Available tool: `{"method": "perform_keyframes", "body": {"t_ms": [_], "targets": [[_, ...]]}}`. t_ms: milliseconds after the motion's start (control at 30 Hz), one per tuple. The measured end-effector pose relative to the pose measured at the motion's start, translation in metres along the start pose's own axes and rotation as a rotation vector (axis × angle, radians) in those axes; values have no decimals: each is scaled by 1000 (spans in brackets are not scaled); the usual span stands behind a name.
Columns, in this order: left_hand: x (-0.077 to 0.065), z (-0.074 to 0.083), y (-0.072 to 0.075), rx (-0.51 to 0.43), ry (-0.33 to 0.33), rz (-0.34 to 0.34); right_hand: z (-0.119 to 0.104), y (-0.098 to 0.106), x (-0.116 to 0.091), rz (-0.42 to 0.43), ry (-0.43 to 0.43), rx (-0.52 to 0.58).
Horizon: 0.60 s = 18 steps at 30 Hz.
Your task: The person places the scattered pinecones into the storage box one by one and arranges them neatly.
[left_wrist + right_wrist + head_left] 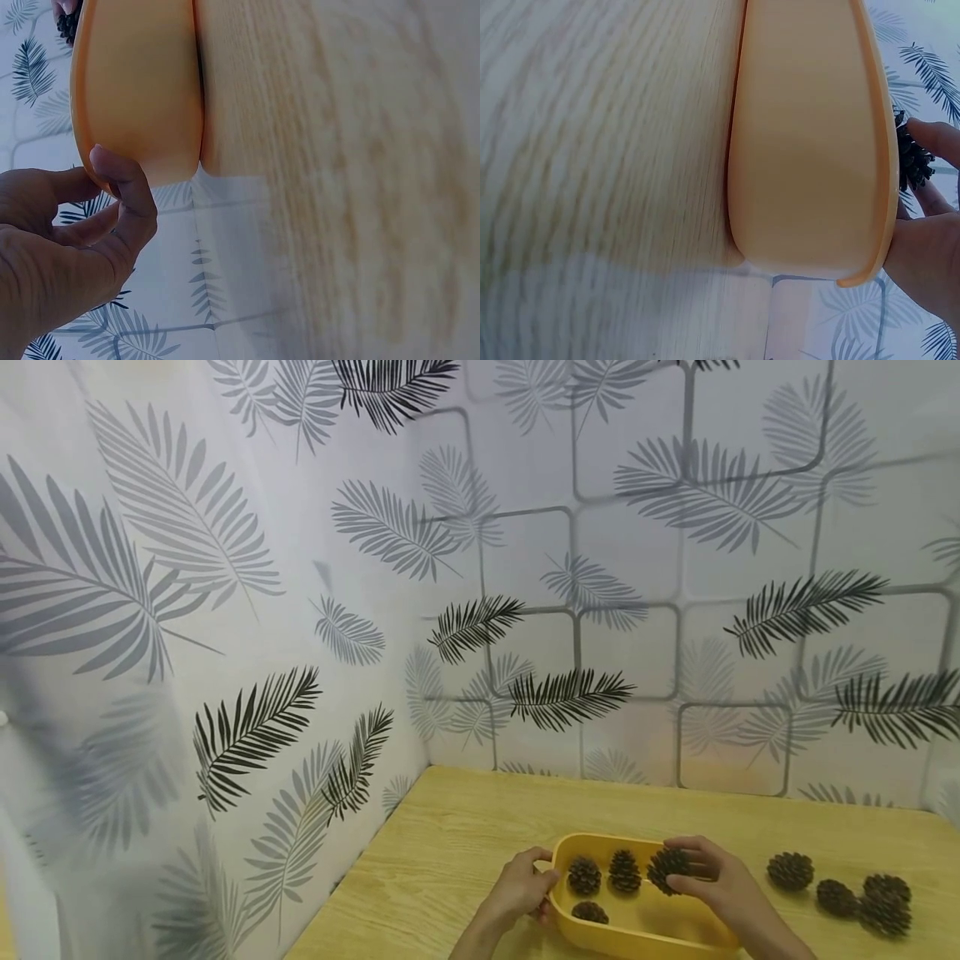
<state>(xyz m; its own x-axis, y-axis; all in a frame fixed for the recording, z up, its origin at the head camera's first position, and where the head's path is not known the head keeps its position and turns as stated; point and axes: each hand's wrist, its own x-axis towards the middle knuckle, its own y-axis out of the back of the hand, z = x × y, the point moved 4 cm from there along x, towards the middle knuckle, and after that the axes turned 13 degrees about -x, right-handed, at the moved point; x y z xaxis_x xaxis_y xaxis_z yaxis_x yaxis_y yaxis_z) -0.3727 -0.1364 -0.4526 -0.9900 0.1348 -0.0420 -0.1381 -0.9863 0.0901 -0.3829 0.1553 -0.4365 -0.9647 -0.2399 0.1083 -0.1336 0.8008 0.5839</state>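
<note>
A yellow plastic basin [637, 937] stands on the wood-grain table, with several pine cones [584, 876] inside toward its left end. My left hand [520, 887] grips the basin's left rim, thumb and fingers on either side of it; the left wrist view shows that hand [90, 225] pinching the rim. Over the basin's right half, my right hand [708, 877] holds a pine cone [666, 869] between thumb and fingers. In the right wrist view this pine cone [913, 156] shows just above the rim, partly hidden by the basin wall [810, 150].
Several more pine cones [790, 871] lie on the table [450, 827] to the right of the basin, some of them touching in a cluster [885, 906]. A leaf-patterned curtain [555, 568] hangs along the table's back and left edges.
</note>
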Motion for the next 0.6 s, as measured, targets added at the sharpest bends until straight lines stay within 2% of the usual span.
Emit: {"method": "perform_keyframes", "body": {"t_ms": [233, 600], "targets": [[3, -2, -1, 3, -4, -1, -4, -4, 0, -2, 18, 0], [-3, 3, -2, 4, -15, 0, -8, -15, 3, -9, 35, -5]]}}
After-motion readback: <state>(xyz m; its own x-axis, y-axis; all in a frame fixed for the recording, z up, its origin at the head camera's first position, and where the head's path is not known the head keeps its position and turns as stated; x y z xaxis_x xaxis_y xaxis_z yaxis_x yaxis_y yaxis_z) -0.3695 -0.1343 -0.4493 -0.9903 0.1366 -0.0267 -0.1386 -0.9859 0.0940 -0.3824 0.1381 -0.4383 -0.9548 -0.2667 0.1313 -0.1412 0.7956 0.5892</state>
